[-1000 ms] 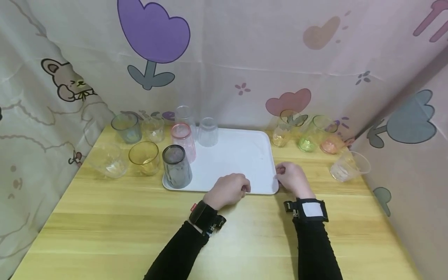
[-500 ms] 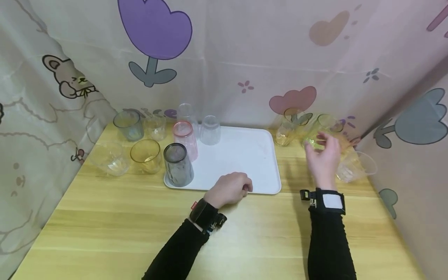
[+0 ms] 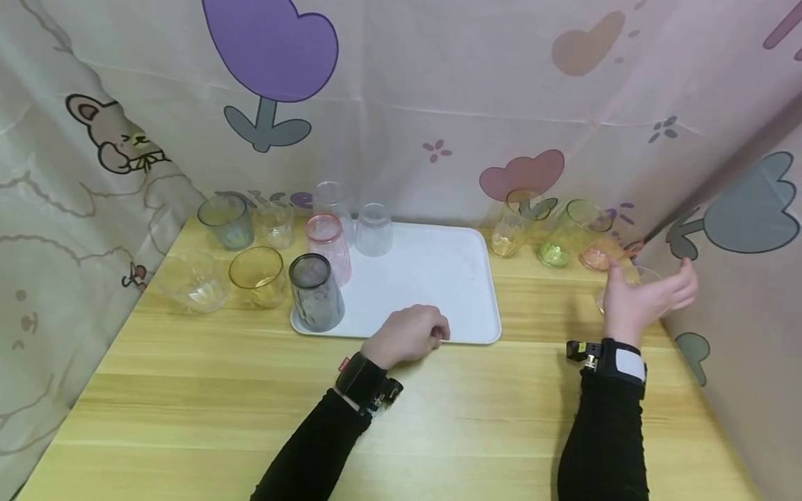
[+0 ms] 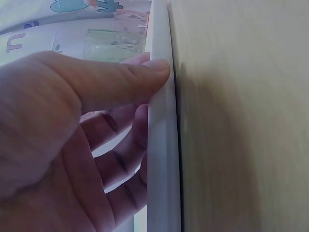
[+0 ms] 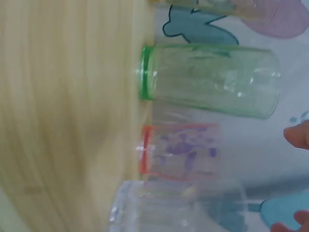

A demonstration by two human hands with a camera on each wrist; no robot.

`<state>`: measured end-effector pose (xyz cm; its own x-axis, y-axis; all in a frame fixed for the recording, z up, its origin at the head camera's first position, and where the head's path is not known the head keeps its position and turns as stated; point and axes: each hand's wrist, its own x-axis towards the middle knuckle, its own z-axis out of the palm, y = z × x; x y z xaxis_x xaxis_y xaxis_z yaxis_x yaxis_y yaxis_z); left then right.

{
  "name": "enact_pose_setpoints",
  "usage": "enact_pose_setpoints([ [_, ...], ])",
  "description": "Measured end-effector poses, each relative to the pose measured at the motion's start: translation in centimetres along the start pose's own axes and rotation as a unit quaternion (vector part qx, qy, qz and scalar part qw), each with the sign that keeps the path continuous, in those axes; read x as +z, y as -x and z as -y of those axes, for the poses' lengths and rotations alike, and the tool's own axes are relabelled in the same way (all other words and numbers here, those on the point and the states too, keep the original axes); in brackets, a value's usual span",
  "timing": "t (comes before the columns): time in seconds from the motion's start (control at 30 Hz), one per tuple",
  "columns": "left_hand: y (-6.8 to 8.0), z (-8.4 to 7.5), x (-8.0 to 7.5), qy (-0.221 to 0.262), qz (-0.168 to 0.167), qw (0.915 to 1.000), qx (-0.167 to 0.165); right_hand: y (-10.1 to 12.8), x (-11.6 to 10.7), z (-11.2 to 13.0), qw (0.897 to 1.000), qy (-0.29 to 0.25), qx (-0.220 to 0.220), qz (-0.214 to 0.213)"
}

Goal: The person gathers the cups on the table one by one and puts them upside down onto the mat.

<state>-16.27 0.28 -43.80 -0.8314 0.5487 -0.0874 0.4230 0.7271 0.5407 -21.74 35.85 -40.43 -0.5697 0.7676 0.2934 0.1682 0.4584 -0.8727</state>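
Note:
At the front edge of a white tray [image 3: 432, 278], my left hand [image 3: 407, 335] pinches the rim [image 4: 161, 154], thumb on one side and fingers curled on the other. My right hand [image 3: 645, 296] is spread, thumb apart from the fingers, over a clear glass [image 5: 183, 208] at the far right, which it partly hides in the head view. Beside that glass stand a small orange-pink glass [image 5: 181, 150] and a taller green glass [image 5: 212, 79]. Upside down on the tray's left part are a grey glass [image 3: 318, 299], a pink glass [image 3: 333, 254] and clear glasses [image 3: 374, 233].
Left of the tray stand a blue-grey glass [image 3: 230, 226], a small clear glass [image 3: 276, 226], an amber glass [image 3: 258, 278] and a wide clear glass [image 3: 203, 289]. A tall yellowish glass [image 3: 507, 236] is behind the tray's right side. A printed curtain [image 3: 388, 104] closes off the back.
My right hand has left the tray's right edge, passed in front of the green glass, and moved right to the clear glass, opening out. The left hand has stayed on the tray rim.

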Motion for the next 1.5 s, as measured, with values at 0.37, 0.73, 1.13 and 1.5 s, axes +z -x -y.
enact_pose_setpoints([
  [0.37,0.0,0.0,-0.1,0.007,-0.001,1.0000,-0.003,-1.0,-0.7,-1.3,0.969,-0.142,0.194,0.052],
  [0.73,0.3,-0.1,-0.1,0.016,0.005,0.9998,-0.005,-1.1,-0.2,-2.8,0.937,-0.235,0.253,0.053],
  [1.13,0.3,0.2,-0.1,0.023,0.000,0.9997,-0.003,-1.6,0.5,-3.5,0.929,-0.251,0.269,0.047],
  [1.5,0.3,0.2,0.2,0.020,-0.005,0.9998,0.007,-1.1,0.0,-4.0,0.927,-0.253,0.271,0.058],
])
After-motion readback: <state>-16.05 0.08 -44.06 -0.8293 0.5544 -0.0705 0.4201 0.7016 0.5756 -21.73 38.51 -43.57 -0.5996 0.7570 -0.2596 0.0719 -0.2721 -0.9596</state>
